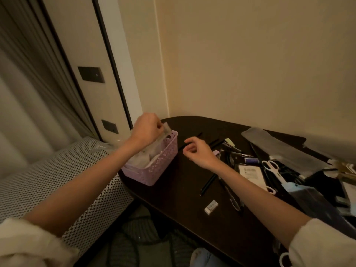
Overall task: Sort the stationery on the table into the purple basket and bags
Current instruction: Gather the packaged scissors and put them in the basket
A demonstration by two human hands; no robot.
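Head view
Left hand: the left hand (pixel 146 130) is raised above the far end of the purple basket (pixel 154 166), fingers curled, pinching the top edge of a clear plastic bag (pixel 167 128).
Clear plastic bag: it hangs from that hand down into the basket; what it holds is too blurred to tell.
Purple basket: directly under the left hand, at the left edge of the dark table (pixel 192 209), with more pale bags inside.
Right hand: the right hand (pixel 198 151) hovers just right of the basket, fingers loosely curled and holding nothing.
Black pencils: several black pencils (pixel 208 182) lie near the right hand, some beyond its fingers, others below its wrist.
Eraser: a white eraser (pixel 211 207) lies on the table nearer the person than the right hand.
Scissors: white-handled scissors (pixel 269 166) lie to the right of the right forearm, among pens and a white card (pixel 251 174).
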